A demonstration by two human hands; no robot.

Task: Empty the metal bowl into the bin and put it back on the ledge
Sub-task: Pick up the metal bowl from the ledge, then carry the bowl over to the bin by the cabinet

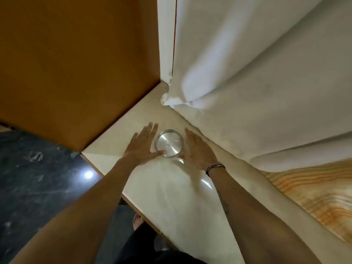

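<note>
A small round metal bowl (pixel 169 142) stands upright on the pale stone ledge (pixel 171 191), and looks empty inside. My left hand (pixel 142 147) lies flat just left of it, fingers spread, with the thumb touching the bowl's near rim. On the bowl's right side is my right hand (pixel 197 149), fingers stretched out, its thumb at the bowl's near right edge. Neither hand is closed around the bowl. No bin is in view.
A white curtain (pixel 247 73) hangs behind the ledge and bunches at the far corner. A brown wooden panel (pixel 76 63) walls the left side. Dark marble floor (pixel 38 178) lies below left. A wood-grain surface (pixel 314 191) shows at the right.
</note>
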